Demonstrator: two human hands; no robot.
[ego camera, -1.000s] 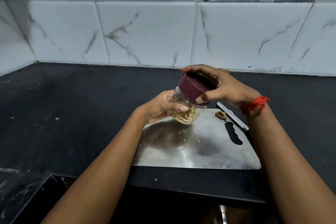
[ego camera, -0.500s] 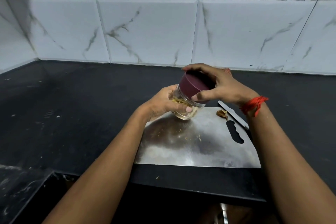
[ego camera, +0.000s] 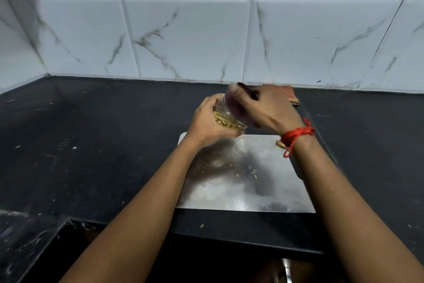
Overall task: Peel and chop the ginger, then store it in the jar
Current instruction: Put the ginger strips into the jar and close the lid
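Note:
A clear jar (ego camera: 227, 118) with chopped ginger strips inside is tipped on its side in the air above the far edge of the steel cutting board (ego camera: 247, 191). My left hand (ego camera: 206, 122) grips the jar's body from the left. My right hand (ego camera: 261, 108) wraps the maroon lid (ego camera: 236, 109) on the jar's right end; it is motion-blurred. A few ginger crumbs (ego camera: 246, 173) lie on the board. A brown ginger peel scrap (ego camera: 279, 143) sits at the board's far right, partly behind my wrist.
The board lies on a black countertop (ego camera: 103, 140) against a white marble-tiled wall. A red checked cloth (ego camera: 284, 94) lies behind my right hand near the wall. A lower sink edge (ego camera: 34, 236) sits at the front left.
Both hands lifted the jar farther from me and tipped it more onto its side. My right hand has turned over the lid. The checked cloth now shows; the knife is hidden by my right arm.

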